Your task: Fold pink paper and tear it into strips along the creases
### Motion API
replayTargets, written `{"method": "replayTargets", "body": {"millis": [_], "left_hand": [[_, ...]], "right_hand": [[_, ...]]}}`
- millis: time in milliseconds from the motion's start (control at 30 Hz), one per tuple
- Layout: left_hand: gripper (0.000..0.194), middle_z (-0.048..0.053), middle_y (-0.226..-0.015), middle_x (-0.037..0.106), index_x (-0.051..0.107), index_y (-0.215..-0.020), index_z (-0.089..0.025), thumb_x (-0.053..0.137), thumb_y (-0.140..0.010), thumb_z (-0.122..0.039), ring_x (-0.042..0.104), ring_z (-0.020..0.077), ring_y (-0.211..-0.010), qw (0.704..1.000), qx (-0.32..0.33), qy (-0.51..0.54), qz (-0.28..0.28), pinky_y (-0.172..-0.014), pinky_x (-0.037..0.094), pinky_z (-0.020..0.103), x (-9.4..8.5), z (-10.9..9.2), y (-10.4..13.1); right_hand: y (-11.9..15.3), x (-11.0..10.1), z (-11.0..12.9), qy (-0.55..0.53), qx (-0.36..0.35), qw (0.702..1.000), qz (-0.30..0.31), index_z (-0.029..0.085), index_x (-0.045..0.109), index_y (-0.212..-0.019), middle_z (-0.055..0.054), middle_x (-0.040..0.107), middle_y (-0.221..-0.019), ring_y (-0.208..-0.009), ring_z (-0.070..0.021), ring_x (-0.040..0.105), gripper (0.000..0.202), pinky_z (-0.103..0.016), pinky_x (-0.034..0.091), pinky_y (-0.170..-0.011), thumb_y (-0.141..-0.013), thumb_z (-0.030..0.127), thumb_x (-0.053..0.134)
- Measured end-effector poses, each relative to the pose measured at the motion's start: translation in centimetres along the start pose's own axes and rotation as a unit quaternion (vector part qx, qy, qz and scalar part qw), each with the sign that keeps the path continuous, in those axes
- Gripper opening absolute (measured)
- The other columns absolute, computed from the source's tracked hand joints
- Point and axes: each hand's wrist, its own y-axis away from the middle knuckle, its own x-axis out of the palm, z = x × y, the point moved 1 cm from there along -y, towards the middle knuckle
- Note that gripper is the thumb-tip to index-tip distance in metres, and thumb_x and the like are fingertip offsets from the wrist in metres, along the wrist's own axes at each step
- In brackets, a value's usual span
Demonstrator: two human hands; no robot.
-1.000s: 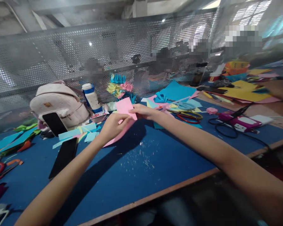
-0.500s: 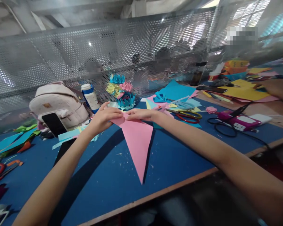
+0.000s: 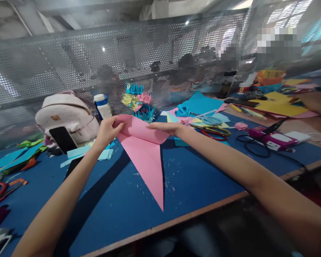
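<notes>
A sheet of pink paper (image 3: 146, 162) lies at the middle of the blue table, its long point towards me. Its far part is raised and curls over in a broad fold. At the left end of that fold, my left hand (image 3: 108, 130) pinches the paper between thumb and fingers. My right hand (image 3: 168, 127) is closed on the far right edge, with some of its fingers hidden by the paper. Behind the fold stand folded paper flowers (image 3: 136, 100) in blue, yellow and pink.
A pale backpack (image 3: 66, 116), a phone (image 3: 62, 140) and a bottle (image 3: 103, 107) stand to the left. Red-handled scissors (image 3: 0, 192) lie at far left. Blue paper sheets (image 3: 202, 104), more scissors (image 3: 215, 132) and a magenta device (image 3: 273, 140) with a black cable are on the right. A perforated metal screen (image 3: 77, 60) rises behind.
My hands have moved apart, the left one leftwards. The far part of the pink paper, pressed low under both hands before, now stands raised in a curl.
</notes>
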Motion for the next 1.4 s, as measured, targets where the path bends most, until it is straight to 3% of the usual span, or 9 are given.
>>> {"method": "replayTargets", "body": {"millis": [133,233,333,433,700,933,1167,1300,1400], "left_hand": [[0.017,0.003,-0.084,0.07,0.069,-0.084,-0.016,0.072,-0.072,-0.026,0.062,0.0183,-0.08,0.998,-0.045,0.046,-0.021,-0.065,0.045,0.023,0.0,0.3,-0.2],[0.035,0.003,-0.09,0.071,0.065,-0.097,-0.017,0.078,-0.067,-0.029,0.064,0.018,-0.081,0.99,-0.099,0.105,-0.004,-0.065,0.048,0.023,0.1,0.9,-0.3],[0.042,0.008,-0.087,0.072,0.064,-0.101,-0.015,0.079,-0.067,-0.034,0.067,0.0193,-0.073,0.967,-0.172,0.178,0.054,-0.061,0.052,0.027,0.7,1.5,0.0],[0.034,0.01,-0.082,0.073,0.066,-0.087,-0.013,0.081,-0.064,-0.032,0.068,0.0202,-0.068,0.936,-0.23,0.244,0.105,-0.063,0.055,0.031,1.5,2.0,0.3],[0.024,0.006,-0.066,0.071,0.066,-0.071,-0.014,0.083,-0.061,-0.027,0.064,0.0156,-0.056,0.894,-0.295,0.314,0.122,-0.054,0.053,0.025,2.3,2.5,0.5],[0.029,0.004,-0.061,0.067,0.061,-0.062,-0.016,0.085,-0.061,-0.033,0.06,0.0136,-0.051,0.898,-0.281,0.307,0.145,-0.05,0.05,0.025,1.6,3.0,0.5],[0.034,0.006,-0.063,0.067,0.057,-0.062,-0.017,0.08,-0.065,-0.043,0.062,0.0167,-0.053,0.928,-0.23,0.251,0.15,-0.054,0.052,0.03,1.3,3.5,0.6],[0.031,0.011,-0.081,0.071,0.065,-0.089,-0.013,0.072,-0.072,-0.039,0.069,0.0243,-0.07,0.96,-0.171,0.182,0.123,-0.064,0.057,0.036,1.4,3.5,0.4],[0.049,0.016,-0.118,0.064,0.053,-0.125,-0.016,0.064,-0.078,-0.024,0.064,0.0305,-0.106,0.988,-0.099,0.105,0.048,-0.084,0.055,0.046,1.6,2.6,0.2]], "right_hand": [[-0.1,-0.1,-0.1,-0.021,0.028,0.999,0.029,0.015,0.066,-0.099,-0.011,0.071,-0.098,-0.081,-0.0223,0.066,0.038,-0.033,0.058,-0.07,-0.068,0.035,0.076],[-0.7,-0.4,-0.5,-0.032,0.027,0.999,-0.009,0.016,0.064,-0.082,-0.008,0.068,-0.082,-0.07,-0.0187,0.063,0.021,-0.029,0.054,-0.059,-0.069,0.03,0.073],[-1.4,-0.8,-1.1,-0.049,0.017,0.997,-0.048,0.017,0.062,-0.08,-0.008,0.067,-0.081,-0.072,-0.0189,0.061,0.013,-0.028,0.053,-0.057,-0.072,0.026,0.068],[-1.9,-1.2,-1.6,-0.07,0.012,0.995,-0.067,0.016,0.062,-0.083,-0.009,0.067,-0.085,-0.077,-0.0207,0.063,0.012,-0.031,0.055,-0.063,-0.074,0.024,0.063],[-2.1,-2.0,-2.2,-0.09,0.031,0.995,-0.038,0.013,0.063,-0.082,-0.012,0.069,-0.084,-0.072,-0.0196,0.066,0.015,-0.032,0.057,-0.064,-0.073,0.025,0.063],[-1.9,-2.0,-1.9,-0.071,0.015,0.996,-0.051,0.015,0.061,-0.08,-0.011,0.069,-0.082,-0.082,-0.0236,0.066,0.014,-0.035,0.058,-0.07,-0.074,0.027,0.065],[-1.8,-1.7,-1.5,-0.062,0.011,0.997,-0.053,0.015,0.064,-0.086,-0.011,0.068,-0.081,-0.086,-0.025,0.066,0.017,-0.037,0.058,-0.073,-0.076,0.028,0.065],[-1.8,-1.6,-1.5,-0.072,0.014,0.996,-0.049,0.012,0.066,-0.094,-0.012,0.069,-0.081,-0.082,-0.0254,0.067,0.025,-0.038,0.058,-0.07,-0.075,0.028,0.065],[-1.9,-1.6,-1.5,-0.082,0.016,0.995,-0.053,0.012,0.066,-0.098,-0.012,0.07,-0.081,-0.081,-0.0249,0.067,0.027,-0.037,0.058,-0.069,-0.074,0.025,0.064]]}}
